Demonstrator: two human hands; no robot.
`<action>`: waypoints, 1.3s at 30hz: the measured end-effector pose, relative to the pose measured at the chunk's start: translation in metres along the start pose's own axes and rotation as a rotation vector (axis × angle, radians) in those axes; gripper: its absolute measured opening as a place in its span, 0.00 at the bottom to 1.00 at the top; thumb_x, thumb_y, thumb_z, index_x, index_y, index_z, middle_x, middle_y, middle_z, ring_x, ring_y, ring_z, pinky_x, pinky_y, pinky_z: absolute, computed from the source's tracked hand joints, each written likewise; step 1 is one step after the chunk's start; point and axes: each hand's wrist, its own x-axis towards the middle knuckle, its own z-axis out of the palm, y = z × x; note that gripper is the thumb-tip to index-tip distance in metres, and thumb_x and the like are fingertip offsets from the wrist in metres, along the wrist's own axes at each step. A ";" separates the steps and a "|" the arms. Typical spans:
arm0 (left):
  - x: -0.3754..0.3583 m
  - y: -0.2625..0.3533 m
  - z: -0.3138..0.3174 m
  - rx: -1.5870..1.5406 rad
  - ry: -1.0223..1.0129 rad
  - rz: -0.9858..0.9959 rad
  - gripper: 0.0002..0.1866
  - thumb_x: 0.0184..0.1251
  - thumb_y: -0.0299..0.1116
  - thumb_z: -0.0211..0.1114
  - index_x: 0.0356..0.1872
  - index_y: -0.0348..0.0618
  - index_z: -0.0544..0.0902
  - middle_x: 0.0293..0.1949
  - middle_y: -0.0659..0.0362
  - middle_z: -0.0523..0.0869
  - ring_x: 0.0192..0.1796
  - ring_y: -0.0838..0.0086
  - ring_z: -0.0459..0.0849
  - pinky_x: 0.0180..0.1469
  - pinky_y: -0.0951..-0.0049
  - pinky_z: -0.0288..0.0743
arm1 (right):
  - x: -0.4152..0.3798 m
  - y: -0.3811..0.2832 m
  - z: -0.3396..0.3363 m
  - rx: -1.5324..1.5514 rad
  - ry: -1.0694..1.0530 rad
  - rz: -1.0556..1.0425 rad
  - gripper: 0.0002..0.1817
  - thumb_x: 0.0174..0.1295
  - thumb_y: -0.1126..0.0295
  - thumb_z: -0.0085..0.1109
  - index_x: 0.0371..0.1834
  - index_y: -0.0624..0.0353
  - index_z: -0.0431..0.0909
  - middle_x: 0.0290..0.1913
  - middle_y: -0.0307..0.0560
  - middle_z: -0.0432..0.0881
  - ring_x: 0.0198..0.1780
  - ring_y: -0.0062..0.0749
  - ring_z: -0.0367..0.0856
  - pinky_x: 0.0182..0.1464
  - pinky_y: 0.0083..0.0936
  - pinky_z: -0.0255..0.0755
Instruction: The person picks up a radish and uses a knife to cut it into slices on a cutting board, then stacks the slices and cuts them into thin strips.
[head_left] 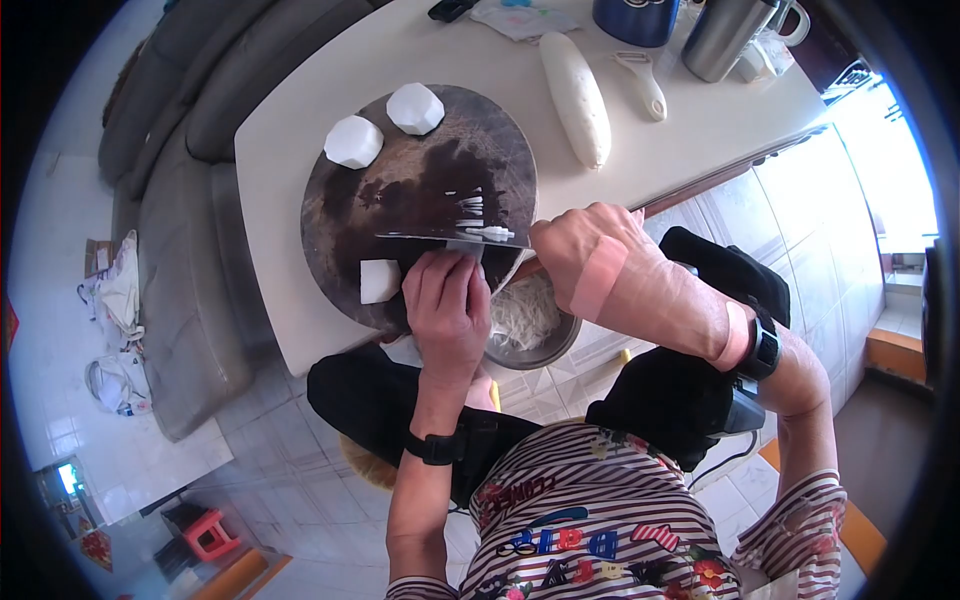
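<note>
My right hand (pixel 592 252) is closed around the handle of a kitchen knife (pixel 420 237), whose thin blade lies across the round wooden cutting board (pixel 330 215). My left hand (pixel 447 300) has its fingers bunched on a piece of white radish (pixel 464 249) right beside the blade; they hide most of that piece. Thin white radish strips (pixel 470 210) lie on the wet board beyond the knife. A squared radish block (pixel 379 281) sits just left of my left hand. Two more peeled chunks, a left one (pixel 353 142) and a right one (pixel 415 109), rest near the board's far edge.
A metal bowl (pixel 560 352) of shredded radish (pixel 525 312) stands below the table edge, between my knees. On the table (pixel 270 190) are a whole white radish (pixel 576 100), a peeler (pixel 643 85), a blue container (pixel 635 20) and a steel jug (pixel 727 40). A grey sofa (pixel 185 240) flanks the left.
</note>
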 end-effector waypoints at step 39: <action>-0.003 -0.004 -0.002 -0.045 -0.127 -0.062 0.10 0.55 0.21 0.68 0.40 0.36 0.84 0.43 0.51 0.83 0.47 0.52 0.80 0.49 0.58 0.76 | 0.004 -0.016 0.025 0.046 0.049 -0.182 0.03 0.46 0.78 0.58 0.24 0.67 0.79 0.23 0.57 0.81 0.28 0.49 0.85 0.30 0.36 0.79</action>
